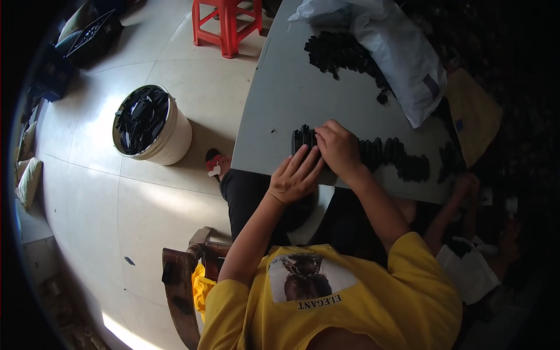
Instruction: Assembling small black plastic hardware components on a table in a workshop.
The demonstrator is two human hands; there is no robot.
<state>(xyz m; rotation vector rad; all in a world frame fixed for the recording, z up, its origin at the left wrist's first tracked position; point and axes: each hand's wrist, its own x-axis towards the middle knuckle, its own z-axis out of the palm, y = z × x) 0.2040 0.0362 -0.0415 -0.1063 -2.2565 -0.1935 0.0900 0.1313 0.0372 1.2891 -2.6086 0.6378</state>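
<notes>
A row of slim black pieces [303, 136], standing side by side, lies at the near left edge of the grey table. My left hand [296, 177] rests against the row's near side, its fingers stretched out and holding nothing. Bent over the row's right end, my right hand [339, 147] has its fingers closed on black pieces, which its fingers partly hide. To the right of it, more black pieces [394, 153] stand in uneven rows along the table. Their exact kind is too dark and small to tell.
A loose heap of black pieces [341, 52] lies by a white plastic sack [402, 64] on the grey table [268, 111]. On the floor stand a white bucket [175, 137] full of black pieces and a red stool [227, 26]. Another person's hand [465, 188] is at right.
</notes>
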